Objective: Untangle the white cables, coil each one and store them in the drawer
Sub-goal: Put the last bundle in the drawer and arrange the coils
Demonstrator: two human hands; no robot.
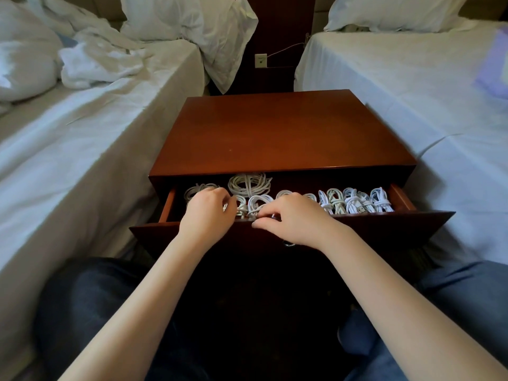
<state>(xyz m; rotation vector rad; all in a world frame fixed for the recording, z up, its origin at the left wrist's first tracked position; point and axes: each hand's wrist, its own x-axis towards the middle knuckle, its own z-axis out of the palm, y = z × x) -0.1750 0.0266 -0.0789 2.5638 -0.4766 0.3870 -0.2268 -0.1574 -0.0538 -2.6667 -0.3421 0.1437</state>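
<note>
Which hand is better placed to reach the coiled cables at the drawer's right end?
Right: the right hand is at the drawer middle, nearer those coiled cables; the left hand is further left.

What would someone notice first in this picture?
Probably the open drawer of the dark wood nightstand in the middle, packed with coiled white cables. Next come the left hand and right hand, reaching into the drawer's left and middle part with fingers curled among the coils. A rumpled white bed lies to the left.
</note>
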